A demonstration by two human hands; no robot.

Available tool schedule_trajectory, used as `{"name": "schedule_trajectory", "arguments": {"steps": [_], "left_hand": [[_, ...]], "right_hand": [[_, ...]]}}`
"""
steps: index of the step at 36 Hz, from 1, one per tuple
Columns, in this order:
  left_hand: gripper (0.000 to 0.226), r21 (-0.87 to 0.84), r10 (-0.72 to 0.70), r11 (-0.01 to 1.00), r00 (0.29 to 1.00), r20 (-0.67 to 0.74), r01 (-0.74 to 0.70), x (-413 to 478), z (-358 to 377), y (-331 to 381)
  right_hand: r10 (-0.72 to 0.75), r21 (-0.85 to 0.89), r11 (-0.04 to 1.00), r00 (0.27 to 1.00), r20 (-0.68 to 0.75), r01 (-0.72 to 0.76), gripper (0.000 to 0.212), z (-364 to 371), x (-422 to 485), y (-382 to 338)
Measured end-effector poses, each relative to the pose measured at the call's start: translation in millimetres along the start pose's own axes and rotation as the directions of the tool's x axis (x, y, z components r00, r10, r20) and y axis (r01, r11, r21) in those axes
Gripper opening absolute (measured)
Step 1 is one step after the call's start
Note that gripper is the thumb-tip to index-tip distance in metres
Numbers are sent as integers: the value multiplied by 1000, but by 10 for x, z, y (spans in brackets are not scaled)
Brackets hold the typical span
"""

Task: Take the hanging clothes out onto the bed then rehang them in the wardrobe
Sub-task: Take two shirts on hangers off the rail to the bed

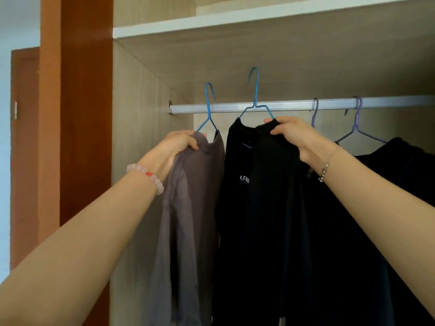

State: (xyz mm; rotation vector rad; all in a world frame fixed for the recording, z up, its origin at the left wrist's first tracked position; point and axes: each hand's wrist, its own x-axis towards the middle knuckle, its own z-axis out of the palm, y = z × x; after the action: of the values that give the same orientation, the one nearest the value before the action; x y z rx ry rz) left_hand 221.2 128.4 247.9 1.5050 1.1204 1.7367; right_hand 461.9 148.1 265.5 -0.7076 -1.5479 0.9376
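Wardrobe: an open pale wood-grain wardrobe with a silver metal hanging rail running under a white shelf; a brown wooden door panel stands at its left edge
Left hand: the left hand, with a pink bead bracelet at the wrist, is closed round the shoulder of a grey-mauve long-sleeved top, fingers curled over the fabric
Left hanger: the top sits on a thin blue wire hanger; its hook rises above the rail and looks clear of it, though I cannot tell for certain
Right hand: the right hand, with a thin silver chain bracelet, is pinched shut on the shoulder of a black top with small white lettering
Right hanger: a second blue wire hanger carries the black top; its hook is well above the rail, so it seems lifted off
Other clothes: further right, two purple wire hangers are hooked on the rail, at least one bearing another dark garment
Step in hand: most likely unhooking the two leftmost garments, one in each hand; it could also be rehanging, as the bed is out of view
Progress: judged early if this is removal, since clothes remain on the rail
Next move: calls for drawing both hangers out toward the body, keeping hooks clear of the rail and the fabric from slipping off the thin wire
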Motion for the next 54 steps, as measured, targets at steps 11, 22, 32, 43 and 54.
{"name": "schedule_trajectory", "arguments": {"steps": [11,22,32,43,54], "left_hand": [[47,38,-64,997,993,100,61,-874,-218,-151],[49,-67,-250,962,951,184,266,-2367,-244,-1279],[47,-31,-261,962,946,191,272,-2854,-233,-1712],[50,-51,-259,955,908,330,291,-2591,-315,-1868],[51,-143,-178,947,839,515,288,-2507,-380,-2211]], "right_hand": [[104,11,994,994,14,-105,26,-317,-1094,496],[182,-303,946,962,205,-115,19,-712,-2555,1446],[340,-355,892,933,121,-280,24,-854,-2989,1686],[313,-299,905,950,-10,-302,85,-770,-3152,1616],[350,-119,895,843,-408,-429,61,105,-3783,1507]]}}
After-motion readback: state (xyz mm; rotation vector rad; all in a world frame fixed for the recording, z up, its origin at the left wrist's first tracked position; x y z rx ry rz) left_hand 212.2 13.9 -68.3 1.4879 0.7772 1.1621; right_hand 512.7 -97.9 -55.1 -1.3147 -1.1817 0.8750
